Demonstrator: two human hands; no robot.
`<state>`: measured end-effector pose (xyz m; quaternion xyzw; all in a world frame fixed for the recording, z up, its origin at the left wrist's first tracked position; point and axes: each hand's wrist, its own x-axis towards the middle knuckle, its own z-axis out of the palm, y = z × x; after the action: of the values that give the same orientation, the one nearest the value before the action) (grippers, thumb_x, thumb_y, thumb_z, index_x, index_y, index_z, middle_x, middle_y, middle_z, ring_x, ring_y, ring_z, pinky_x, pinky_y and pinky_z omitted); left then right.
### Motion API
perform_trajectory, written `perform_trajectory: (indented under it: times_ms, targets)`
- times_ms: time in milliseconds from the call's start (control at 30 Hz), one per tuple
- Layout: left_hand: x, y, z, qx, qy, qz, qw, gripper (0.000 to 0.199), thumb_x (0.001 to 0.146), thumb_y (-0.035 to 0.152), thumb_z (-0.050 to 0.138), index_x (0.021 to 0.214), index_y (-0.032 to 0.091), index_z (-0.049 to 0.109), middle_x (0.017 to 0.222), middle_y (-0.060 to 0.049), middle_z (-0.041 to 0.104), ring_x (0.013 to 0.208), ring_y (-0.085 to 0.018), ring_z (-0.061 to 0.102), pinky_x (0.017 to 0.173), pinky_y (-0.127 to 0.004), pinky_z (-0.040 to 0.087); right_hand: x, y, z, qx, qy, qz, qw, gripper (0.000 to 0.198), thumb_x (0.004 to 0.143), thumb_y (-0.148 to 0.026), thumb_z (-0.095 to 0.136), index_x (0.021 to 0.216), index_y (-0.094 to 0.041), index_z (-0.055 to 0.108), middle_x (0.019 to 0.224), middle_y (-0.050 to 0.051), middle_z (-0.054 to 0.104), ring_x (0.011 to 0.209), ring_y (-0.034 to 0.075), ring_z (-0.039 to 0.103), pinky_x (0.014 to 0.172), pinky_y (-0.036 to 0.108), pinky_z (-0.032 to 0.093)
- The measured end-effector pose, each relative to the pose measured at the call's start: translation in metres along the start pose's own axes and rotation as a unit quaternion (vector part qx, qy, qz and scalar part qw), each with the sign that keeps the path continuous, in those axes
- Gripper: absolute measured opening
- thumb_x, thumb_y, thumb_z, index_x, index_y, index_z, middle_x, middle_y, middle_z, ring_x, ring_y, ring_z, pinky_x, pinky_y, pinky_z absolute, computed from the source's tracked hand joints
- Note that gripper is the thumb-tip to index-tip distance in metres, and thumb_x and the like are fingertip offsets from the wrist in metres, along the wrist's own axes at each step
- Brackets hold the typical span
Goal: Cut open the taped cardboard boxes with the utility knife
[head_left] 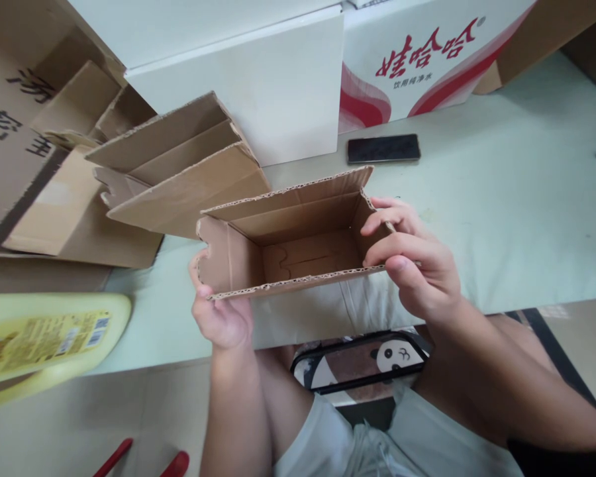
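Between my two hands is a small brown cardboard box (308, 228) with its top open, held up just over the front edge of the table. Its inside shows bare, with fold lines and a slotted bottom. My left hand (223, 318) grips the left end, thumb at the near corner and fingers behind the end wall. My right hand (417, 255) clasps the right end, with fingers over the rim and the thumb near the front edge. Behind it on the left stands another open cardboard box (193, 192), apart from my hands.
A black phone (383, 149) lies on the pale green table (526, 199). Behind stand a white carton (258, 99) and a red-and-white carton (417, 73). More brown boxes (79, 199) crowd the left. A yellow bottle (54, 338) is at the near left.
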<state>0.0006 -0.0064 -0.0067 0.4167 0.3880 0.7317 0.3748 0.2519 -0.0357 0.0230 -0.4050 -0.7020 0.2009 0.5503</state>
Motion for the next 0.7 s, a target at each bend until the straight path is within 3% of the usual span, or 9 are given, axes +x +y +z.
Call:
perform_trajectory:
  times_ms: [333, 500, 700]
  targets:
    - [-0.0015, 0.0003, -0.0022, 0.044, 0.009, -0.019, 0.999, 0.047, 0.077, 0.066, 0.061, 0.102, 0.026, 0.064, 0.091, -0.003, 0.064, 0.092, -0.024, 0.063, 0.087, -0.038, 0.049, 0.0002, -0.0013, 0.0012, 0.022, 0.006, -0.012, 1.0, 0.033, 0.1, -0.041, 0.051, 0.076, -0.028, 0.069, 0.085, 0.004, 0.064, 0.098, 0.025, 0.065, 0.118, 0.057, 0.039]
    - [-0.0014, -0.0012, -0.0051, 0.037, 0.006, -0.026, 0.999, 0.048, 0.077, 0.066, 0.061, 0.103, 0.026, 0.063, 0.094, -0.003, 0.064, 0.095, -0.025, 0.063, 0.09, -0.038, 0.048, -0.001, 0.0003, 0.0002, 0.002, 0.013, 0.004, 1.0, 0.031, 0.099, -0.048, 0.053, 0.084, -0.029, 0.073, 0.089, 0.005, 0.066, 0.1, 0.027, 0.066, 0.119, 0.059, 0.04]
    - [-0.0031, -0.0052, 0.0023, 0.028, 0.022, 0.047, 0.998, 0.044, 0.086, 0.063, 0.053, 0.104, 0.026, 0.068, 0.101, -0.003, 0.066, 0.104, -0.025, 0.062, 0.099, -0.038, 0.049, -0.0023, 0.0015, -0.0008, 0.017, 0.013, -0.005, 1.0, 0.026, 0.099, -0.046, 0.055, 0.103, -0.031, 0.076, 0.1, 0.005, 0.073, 0.104, 0.027, 0.069, 0.119, 0.058, 0.042]
